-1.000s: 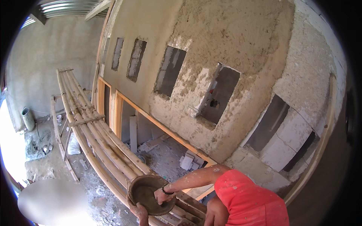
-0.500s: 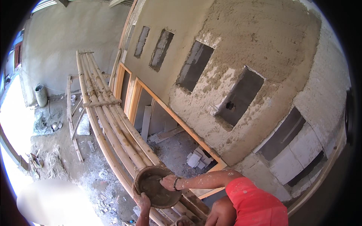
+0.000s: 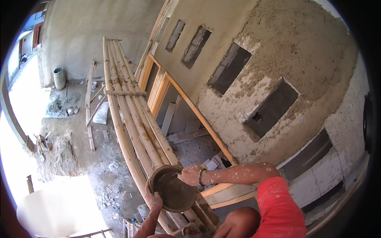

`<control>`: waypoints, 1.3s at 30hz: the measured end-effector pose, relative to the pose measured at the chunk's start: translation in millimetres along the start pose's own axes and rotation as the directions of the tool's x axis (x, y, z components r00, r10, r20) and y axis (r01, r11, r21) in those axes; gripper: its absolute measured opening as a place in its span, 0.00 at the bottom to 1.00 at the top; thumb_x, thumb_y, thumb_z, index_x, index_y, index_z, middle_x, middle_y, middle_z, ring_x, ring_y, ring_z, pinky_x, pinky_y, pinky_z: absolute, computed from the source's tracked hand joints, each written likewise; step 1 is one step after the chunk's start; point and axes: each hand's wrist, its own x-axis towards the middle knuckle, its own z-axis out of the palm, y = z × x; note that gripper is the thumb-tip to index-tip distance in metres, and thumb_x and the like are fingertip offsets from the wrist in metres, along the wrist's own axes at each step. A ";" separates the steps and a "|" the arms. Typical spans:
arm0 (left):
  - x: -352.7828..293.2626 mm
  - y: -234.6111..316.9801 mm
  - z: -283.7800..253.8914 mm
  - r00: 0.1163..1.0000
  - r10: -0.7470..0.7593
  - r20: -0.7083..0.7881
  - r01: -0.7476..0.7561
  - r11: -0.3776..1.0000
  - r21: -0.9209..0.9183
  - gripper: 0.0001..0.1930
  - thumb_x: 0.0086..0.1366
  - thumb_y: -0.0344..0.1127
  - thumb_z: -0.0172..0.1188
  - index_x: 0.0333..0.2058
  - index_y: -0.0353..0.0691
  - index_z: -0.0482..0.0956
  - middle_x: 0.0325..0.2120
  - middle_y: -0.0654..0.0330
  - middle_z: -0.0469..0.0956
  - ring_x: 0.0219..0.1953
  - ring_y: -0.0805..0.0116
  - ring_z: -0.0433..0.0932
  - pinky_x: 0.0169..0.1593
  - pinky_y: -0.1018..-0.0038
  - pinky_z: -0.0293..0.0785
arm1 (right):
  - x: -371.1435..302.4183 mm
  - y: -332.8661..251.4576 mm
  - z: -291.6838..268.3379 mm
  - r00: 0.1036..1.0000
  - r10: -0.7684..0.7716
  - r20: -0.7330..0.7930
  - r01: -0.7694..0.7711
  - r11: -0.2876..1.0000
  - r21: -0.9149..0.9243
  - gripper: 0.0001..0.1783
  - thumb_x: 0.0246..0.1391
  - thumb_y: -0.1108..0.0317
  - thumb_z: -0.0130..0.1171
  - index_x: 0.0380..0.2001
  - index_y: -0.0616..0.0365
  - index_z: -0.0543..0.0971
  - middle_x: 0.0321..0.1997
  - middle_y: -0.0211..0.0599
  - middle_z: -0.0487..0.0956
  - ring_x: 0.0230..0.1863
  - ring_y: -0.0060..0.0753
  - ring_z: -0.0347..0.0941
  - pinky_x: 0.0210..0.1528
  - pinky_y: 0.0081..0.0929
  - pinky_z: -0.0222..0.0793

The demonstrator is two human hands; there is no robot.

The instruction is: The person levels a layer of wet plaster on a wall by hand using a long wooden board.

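Note:
A round, mortar-caked basin (image 3: 168, 207) sits over bamboo poles (image 3: 137, 137), tipped so that its inside shows. Wet grey mortar (image 3: 171, 189) coats its bottom. My left hand (image 3: 154, 199) is closed on the basin's left rim. At the upper right rim is my right hand (image 3: 190, 175), its fingers curled in and a dark beaded bracelet on the wrist. What those fingers hold, if anything, is hidden. Splashes of mortar mark my right forearm and red sleeve.
The pole platform runs away from me, with a crosspiece (image 3: 125, 93). Along its right stands a wall (image 3: 293, 51), partly rendered, with several rectangular openings and an orange-brown wooden frame (image 3: 198, 115). Rubble-strewn ground (image 3: 107, 174) lies below left, with a white sack (image 3: 102, 113) and a grey drum (image 3: 59, 78).
My right hand has come up out of the basin's inside to its upper right rim. The basin is tipped more toward me, the left hand still on it. The view has shifted left.

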 end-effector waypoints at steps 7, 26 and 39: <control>-3.3 6.1 0.5 0.999 -0.053 -0.001 0.053 0.998 0.023 0.35 0.46 0.20 0.45 0.59 0.37 0.63 0.49 0.44 0.73 0.53 0.49 0.72 0.58 0.61 0.64 | 63.5 -12.9 87.2 0.969 0.129 0.211 -0.106 0.988 -0.115 0.14 0.48 0.64 0.55 0.34 0.56 0.84 0.35 0.42 0.83 0.40 0.47 0.80 0.38 0.48 0.76; 0.9 -9.2 6.1 1.000 -0.012 0.021 0.012 1.000 0.017 0.35 0.47 0.20 0.44 0.60 0.36 0.61 0.52 0.43 0.71 0.55 0.47 0.70 0.60 0.62 0.63 | -8.5 15.7 86.0 0.947 0.085 0.310 -0.315 0.445 0.838 0.17 0.46 0.61 0.57 0.39 0.57 0.78 0.28 0.48 0.79 0.28 0.46 0.77 0.30 0.39 0.72; 13.3 -3.7 -4.5 0.997 -0.077 0.023 0.073 0.988 0.134 0.35 0.50 0.23 0.46 0.61 0.40 0.58 0.53 0.42 0.70 0.56 0.47 0.69 0.60 0.61 0.62 | 39.3 -41.9 96.4 0.992 0.060 0.108 -0.077 0.985 0.155 0.12 0.49 0.70 0.50 0.37 0.61 0.78 0.27 0.51 0.80 0.33 0.50 0.79 0.36 0.44 0.76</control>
